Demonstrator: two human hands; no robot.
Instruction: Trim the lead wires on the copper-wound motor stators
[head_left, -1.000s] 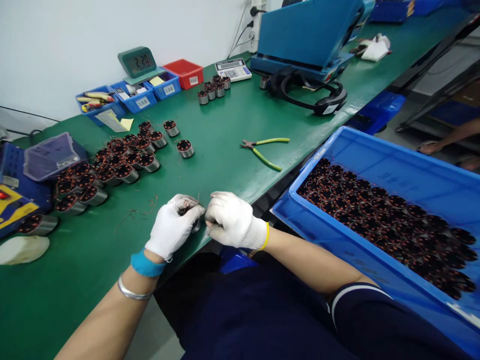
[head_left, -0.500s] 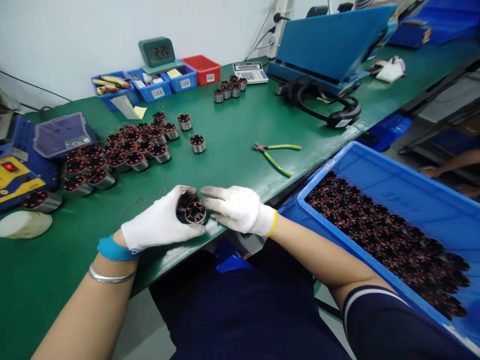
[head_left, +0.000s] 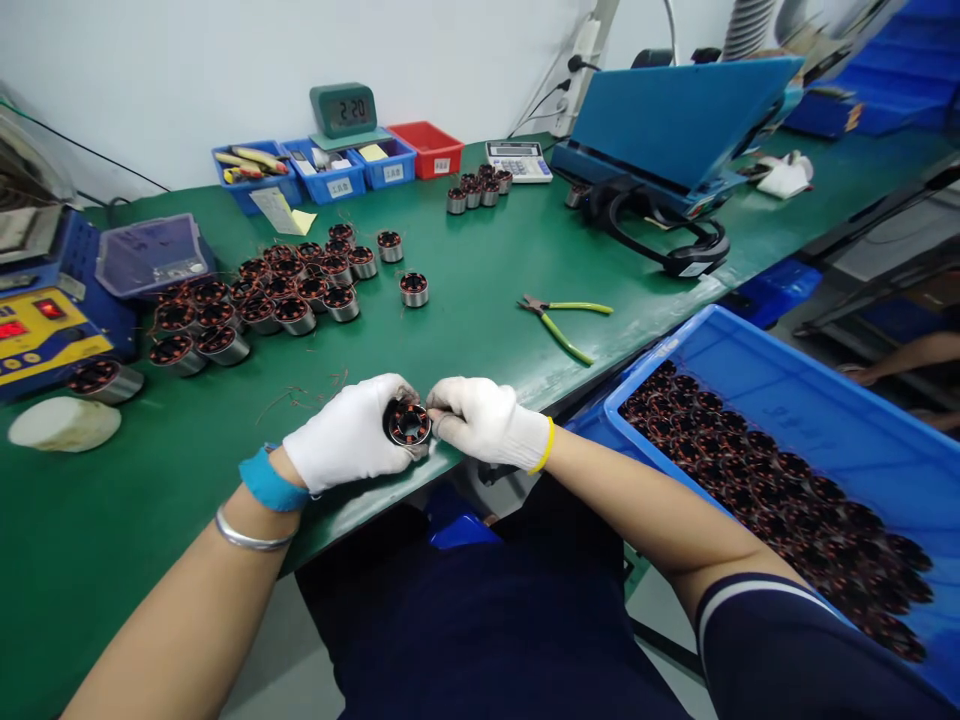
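My left hand (head_left: 351, 430), in a white glove, is wrapped around a motor stator (head_left: 409, 426) near the front edge of the bench. The stator is a metal ring with dark slots and copper windings, and its open face points up. At its right rim, the gloved fingertips of my right hand (head_left: 480, 420) are pinched together. Whatever lies between them is too small to make out. Beyond my right hand, pliers with green handles (head_left: 564, 328) lie spread. A single stator (head_left: 414, 290) stands behind my hands, beside a cluster of several more stators (head_left: 279, 290).
A blue crate (head_left: 675, 345) holding many stators is at the right. Along the wall are blue bins (head_left: 337, 185), a red bin (head_left: 426, 150), a clock (head_left: 343, 110) and a calculator (head_left: 519, 162). A headset (head_left: 660, 230) lies before a blue panel (head_left: 675, 125).
The right hand's fingers have gone from stretched out to pinched at the stator's rim. My left hand has closed more tightly around the stator. The whole view has shifted slightly.
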